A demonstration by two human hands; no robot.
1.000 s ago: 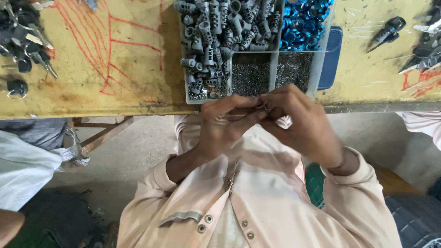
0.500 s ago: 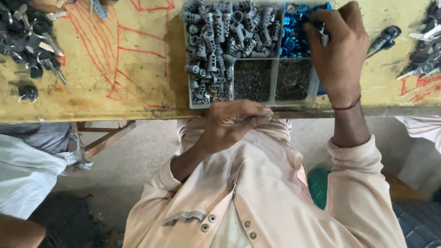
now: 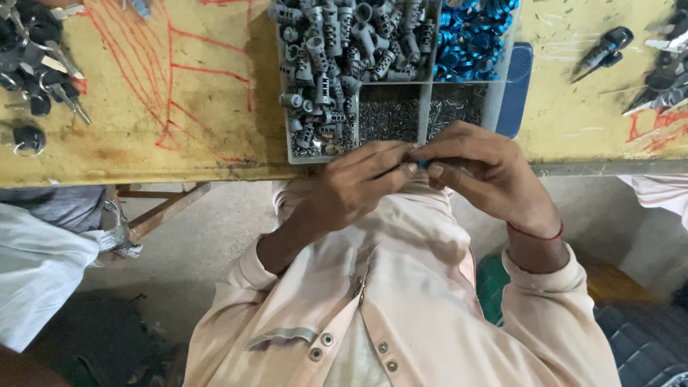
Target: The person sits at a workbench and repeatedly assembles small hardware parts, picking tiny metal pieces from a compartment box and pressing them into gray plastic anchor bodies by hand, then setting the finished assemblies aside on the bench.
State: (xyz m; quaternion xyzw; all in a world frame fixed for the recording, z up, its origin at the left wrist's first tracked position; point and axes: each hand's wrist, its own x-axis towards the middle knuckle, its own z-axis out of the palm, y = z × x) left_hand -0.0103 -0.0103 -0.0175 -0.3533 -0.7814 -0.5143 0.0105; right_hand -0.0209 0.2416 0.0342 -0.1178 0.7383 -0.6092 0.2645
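A small blue part [image 3: 421,164], mostly hidden, is pinched between the fingertips of the left hand [image 3: 355,190] and right hand [image 3: 487,172], just below the table [image 3: 179,93] edge. Just above, a divided tray [image 3: 504,86] holds grey cylinders [image 3: 337,50], blue rings [image 3: 469,36] and tiny dark screws [image 3: 390,118]. Keys [image 3: 36,57] lie far left.

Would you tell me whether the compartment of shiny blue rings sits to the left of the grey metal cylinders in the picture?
No, the shiny blue rings fill the compartment to the right of the grey metal cylinders in the clear plastic tray.
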